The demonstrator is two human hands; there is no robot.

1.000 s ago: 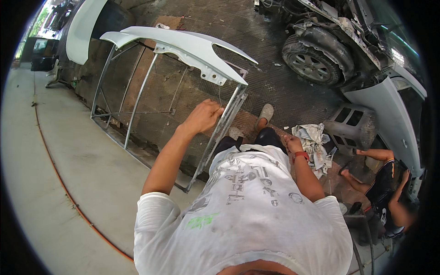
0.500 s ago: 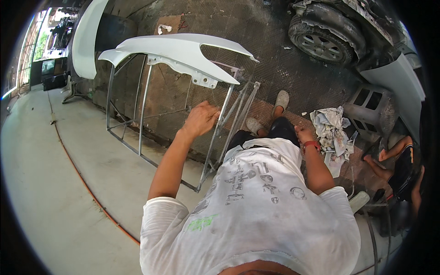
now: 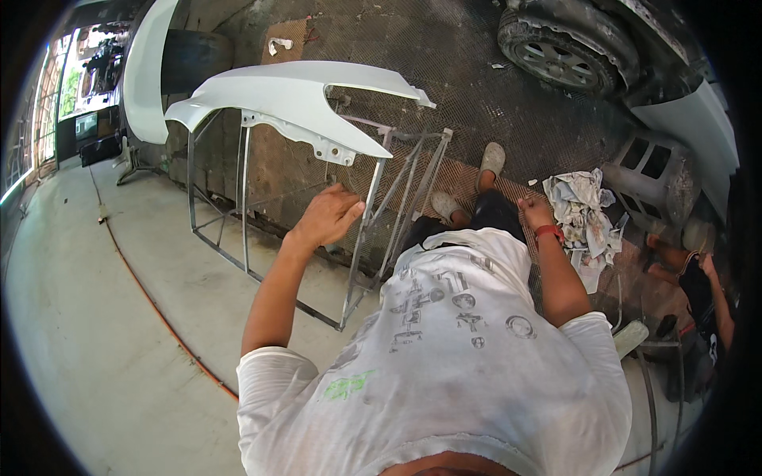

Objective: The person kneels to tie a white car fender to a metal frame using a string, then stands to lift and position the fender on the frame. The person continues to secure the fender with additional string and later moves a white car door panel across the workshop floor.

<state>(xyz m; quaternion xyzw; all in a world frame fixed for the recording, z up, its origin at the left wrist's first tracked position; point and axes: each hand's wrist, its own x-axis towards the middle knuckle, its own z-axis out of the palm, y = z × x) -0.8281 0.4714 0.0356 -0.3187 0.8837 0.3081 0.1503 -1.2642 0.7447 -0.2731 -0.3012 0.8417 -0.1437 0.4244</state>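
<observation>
the left hand (image 3: 327, 216) reaches out at about 11 o'clock from the body, fingers loosely curled and resting against the upright bar of a grey metal stand (image 3: 359, 238); whether it really grips the bar i cannot tell. on top of that stand, at 12 o'clock from the hand, lies a white car fender (image 3: 294, 99), long and curved, tilted down toward the left. a second white panel (image 3: 147, 67) stands upright at 10 o'clock, well apart.

the right hand (image 3: 538, 213) hangs low at 1 o'clock, beside the dark trousers, with a red band at the wrist. its fingers look closed together, empty as far as the view shows. just beside it at 3 o'clock sits a heap of crumpled rags (image 3: 586, 216) on the floor. a car wheel (image 3: 559, 51) shows at the top edge, and another person (image 3: 698, 293) crouches at the far right.
</observation>
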